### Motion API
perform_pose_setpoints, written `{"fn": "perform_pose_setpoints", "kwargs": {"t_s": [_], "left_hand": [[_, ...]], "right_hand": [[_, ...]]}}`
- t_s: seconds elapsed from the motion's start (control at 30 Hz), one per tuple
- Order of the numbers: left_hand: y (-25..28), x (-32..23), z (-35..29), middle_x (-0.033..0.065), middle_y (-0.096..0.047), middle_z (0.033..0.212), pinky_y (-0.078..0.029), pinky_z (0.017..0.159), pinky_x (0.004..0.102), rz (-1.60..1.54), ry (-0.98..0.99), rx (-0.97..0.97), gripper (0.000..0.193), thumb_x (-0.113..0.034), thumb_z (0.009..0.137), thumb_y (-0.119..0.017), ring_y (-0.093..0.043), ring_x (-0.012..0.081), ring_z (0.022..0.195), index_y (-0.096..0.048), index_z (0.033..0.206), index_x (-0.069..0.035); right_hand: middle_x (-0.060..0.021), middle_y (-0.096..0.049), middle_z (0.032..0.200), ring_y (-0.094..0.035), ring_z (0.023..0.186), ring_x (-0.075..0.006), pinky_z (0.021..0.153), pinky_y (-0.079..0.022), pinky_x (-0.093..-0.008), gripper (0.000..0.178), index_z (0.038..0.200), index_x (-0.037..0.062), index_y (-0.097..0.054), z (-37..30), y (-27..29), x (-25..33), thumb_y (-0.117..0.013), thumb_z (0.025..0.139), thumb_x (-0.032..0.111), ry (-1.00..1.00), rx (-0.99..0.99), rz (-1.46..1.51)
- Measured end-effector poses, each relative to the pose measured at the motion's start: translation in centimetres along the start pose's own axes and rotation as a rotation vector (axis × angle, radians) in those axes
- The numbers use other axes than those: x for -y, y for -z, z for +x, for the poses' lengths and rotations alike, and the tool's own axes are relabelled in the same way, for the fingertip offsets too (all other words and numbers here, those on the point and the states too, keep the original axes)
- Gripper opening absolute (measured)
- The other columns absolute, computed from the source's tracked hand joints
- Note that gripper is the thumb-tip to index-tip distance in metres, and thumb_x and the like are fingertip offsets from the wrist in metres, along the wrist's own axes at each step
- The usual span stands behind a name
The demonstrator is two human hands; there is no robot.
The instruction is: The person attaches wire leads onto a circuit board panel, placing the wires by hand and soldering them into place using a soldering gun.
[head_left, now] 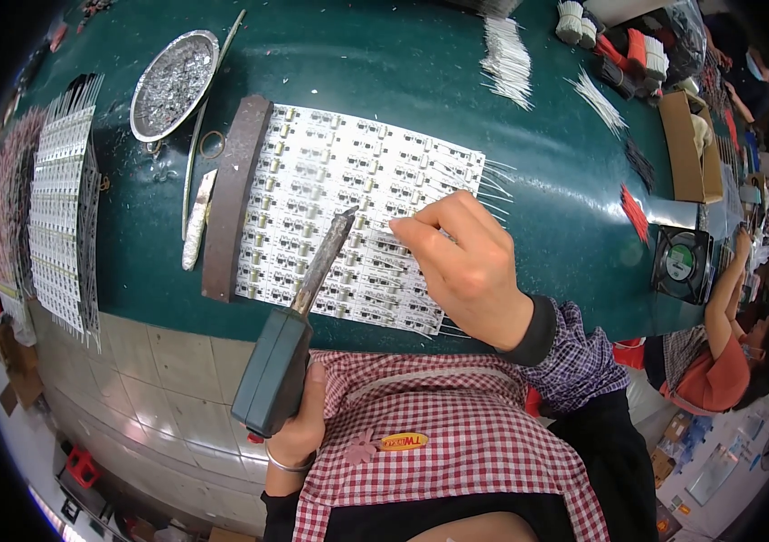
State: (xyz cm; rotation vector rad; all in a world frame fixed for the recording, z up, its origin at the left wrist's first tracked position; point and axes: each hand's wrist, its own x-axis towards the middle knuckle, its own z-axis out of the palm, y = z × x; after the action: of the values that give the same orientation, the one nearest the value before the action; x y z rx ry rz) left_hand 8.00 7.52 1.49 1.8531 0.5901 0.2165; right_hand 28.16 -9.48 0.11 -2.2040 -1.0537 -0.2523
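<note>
In my left hand [303, 420] is a soldering gun [274, 366] with a dark green body, gripped by its handle. Its long, darkened metal tip slants up over a white panel of small circuit boards [312, 172]. My right hand [470, 266] hovers over the panel's right part, thumb and forefinger pinched close to the iron's tip. Whatever those fingers hold is too small to make out. Thin white wires [493, 185] stick out past the panel's right edge. Along its left edge lies a dark brown bar [229, 199].
Left of the bar are a wrapped white stick [195, 230], a thin rod [215, 81] and a metal bowl [134, 113] of silvery scraps. Wired panels [61, 217] stand far left. To the right are white wires [506, 63], red wires [634, 214], a fan [681, 264] and another person [714, 366].
</note>
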Motion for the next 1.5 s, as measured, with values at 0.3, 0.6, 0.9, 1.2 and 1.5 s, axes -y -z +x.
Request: {"fn": "perform_pose_setpoints", "kwargs": {"t_s": [0.3,0.6,0.9,1.2,1.5], "left_hand": [[-1.2,-1.2,1.4,0.0116,-0.072,0.089,-0.054,0.067,0.0289,0.090,-0.075,-0.118,0.020,-0.005,0.083,-0.075,-0.069,0.0177,0.074,-0.070,0.099,0.005],[-0.1,0.4,0.4,0.0129,-0.066,0.116,-0.050,0.090,0.0308,0.032,0.035,0.025,0.041,0.004,0.083,-0.072,-0.064,0.0199,0.103,-0.060,0.123,0.005],[-0.2,0.5,0.5,0.0120,-0.067,0.112,-0.051,0.088,0.0298,0.060,0.000,0.032,0.039,0.003,0.083,-0.074,-0.065,0.0188,0.100,-0.061,0.121,0.005],[-1.0,0.3,1.6,0.0090,-0.068,0.092,-0.051,0.071,0.0287,0.119,-0.040,-0.033,0.027,-0.002,0.080,-0.076,-0.064,0.0177,0.077,-0.066,0.103,0.004],[-0.7,0.4,0.2,0.0066,-0.066,0.099,-0.050,0.075,0.0282,0.001,0.042,-0.045,0.036,0.002,0.080,-0.076,-0.061,0.0144,0.085,-0.063,0.114,0.003]], "right_hand": [[-0.0072,-0.055,0.081,-0.055,0.074,-0.0224,0.061,-0.049,-0.0321,0.024,0.091,0.0000,-0.066,-0.1,-1.3,-1.0,-0.064,0.067,-0.005,-0.018,-0.008,-0.008],[-0.0071,-0.053,0.079,-0.054,0.074,-0.0213,0.060,-0.048,-0.0315,0.026,0.093,-0.0006,-0.066,-0.1,-1.6,-1.0,-0.064,0.067,-0.004,-0.018,0.007,-0.041],[-0.0083,-0.054,0.082,-0.054,0.075,-0.0223,0.060,-0.048,-0.0317,0.028,0.096,-0.0024,-0.065,-0.2,-1.6,-0.9,-0.063,0.067,-0.002,0.006,0.018,-0.068],[-0.0094,-0.054,0.084,-0.053,0.076,-0.0231,0.061,-0.048,-0.0320,0.029,0.096,-0.0043,-0.064,-0.1,-1.7,-0.8,-0.062,0.067,0.000,0.029,0.033,-0.096],[-0.0101,-0.054,0.084,-0.053,0.076,-0.0230,0.062,-0.048,-0.0315,0.028,0.094,-0.0053,-0.064,0.1,-1.7,-0.6,-0.062,0.067,0.000,0.028,0.033,-0.109]]}}
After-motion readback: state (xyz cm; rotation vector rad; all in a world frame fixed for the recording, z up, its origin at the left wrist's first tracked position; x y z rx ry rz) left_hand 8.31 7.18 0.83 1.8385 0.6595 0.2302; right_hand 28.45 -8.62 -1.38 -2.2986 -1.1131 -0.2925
